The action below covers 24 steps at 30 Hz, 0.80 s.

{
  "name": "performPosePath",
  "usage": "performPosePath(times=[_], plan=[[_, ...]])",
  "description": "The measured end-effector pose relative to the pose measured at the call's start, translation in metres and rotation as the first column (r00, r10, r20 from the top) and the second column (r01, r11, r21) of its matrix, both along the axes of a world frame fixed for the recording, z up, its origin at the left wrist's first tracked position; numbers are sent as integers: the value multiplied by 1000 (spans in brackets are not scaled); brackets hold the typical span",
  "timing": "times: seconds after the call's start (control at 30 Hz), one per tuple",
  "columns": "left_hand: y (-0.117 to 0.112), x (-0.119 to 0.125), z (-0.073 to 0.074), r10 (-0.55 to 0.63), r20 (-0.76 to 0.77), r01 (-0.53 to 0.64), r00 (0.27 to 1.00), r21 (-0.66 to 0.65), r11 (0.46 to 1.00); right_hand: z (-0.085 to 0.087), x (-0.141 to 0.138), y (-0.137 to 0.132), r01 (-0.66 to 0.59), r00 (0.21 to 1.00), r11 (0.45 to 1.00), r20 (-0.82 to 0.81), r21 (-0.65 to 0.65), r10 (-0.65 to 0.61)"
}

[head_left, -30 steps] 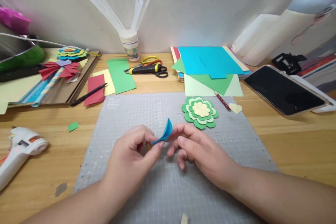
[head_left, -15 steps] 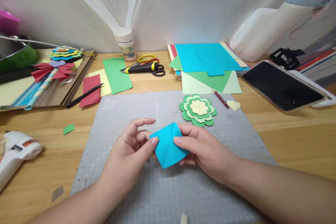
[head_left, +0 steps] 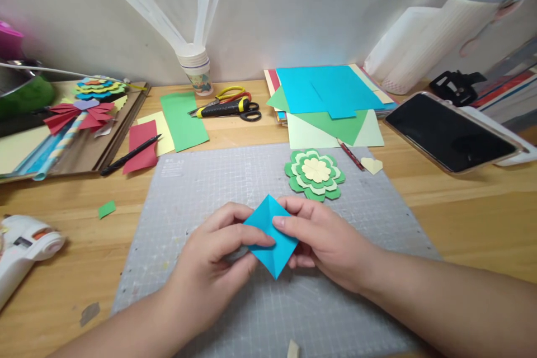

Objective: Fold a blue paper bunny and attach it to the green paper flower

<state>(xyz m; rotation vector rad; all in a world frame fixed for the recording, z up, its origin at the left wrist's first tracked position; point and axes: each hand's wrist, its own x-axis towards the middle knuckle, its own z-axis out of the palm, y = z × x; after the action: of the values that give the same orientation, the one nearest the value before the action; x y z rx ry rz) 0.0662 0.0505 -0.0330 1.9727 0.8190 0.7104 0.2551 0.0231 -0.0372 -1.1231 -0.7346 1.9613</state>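
A small blue paper square (head_left: pixel 271 236) is held as a diamond just above the grey cutting mat (head_left: pixel 218 190). My left hand (head_left: pixel 210 268) pinches its left side, thumb on top near the centre crease. My right hand (head_left: pixel 323 240) grips the right side with the thumb pressed on the paper. Both hands are closed on the paper. A layered green and cream paper flower (head_left: pixel 315 173) lies on the mat just beyond my right hand.
A white glue gun (head_left: pixel 20 249) lies at the left edge. Scissors and a cutter (head_left: pixel 229 109), a cup of glue sticks (head_left: pixel 197 72), coloured paper sheets (head_left: pixel 331 100), a phone (head_left: pixel 451 134), a black pen (head_left: pixel 130 155) and paper crafts on cardboard (head_left: pixel 84 106) ring the mat.
The blue paper went from a curled, half-folded piece to an opened flat diamond. Both thumbs have moved onto its centre, and the hands have drawn closer together.
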Motion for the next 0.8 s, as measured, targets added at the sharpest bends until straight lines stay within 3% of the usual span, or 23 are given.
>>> performPosePath(times=[0.13, 0.23, 0.43, 0.8], plan=[[1, 0, 1, 40, 20, -39, 999, -57, 998, -1, -1, 1, 44, 998, 996, 34, 78, -47], [2, 1, 1, 121, 65, -107, 991, -192, 976, 1, -2, 0, 15, 990, 990, 136, 141, -34], [4, 6, -1, 291, 143, -179, 946, -516, 837, 1, -2, -8, -86, 981, 973, 188, 216, 45], [-1, 10, -1, 356, 87, -215, 930, -657, 722, -2, -6, -10, -110, 980, 980, 183, 165, 79]])
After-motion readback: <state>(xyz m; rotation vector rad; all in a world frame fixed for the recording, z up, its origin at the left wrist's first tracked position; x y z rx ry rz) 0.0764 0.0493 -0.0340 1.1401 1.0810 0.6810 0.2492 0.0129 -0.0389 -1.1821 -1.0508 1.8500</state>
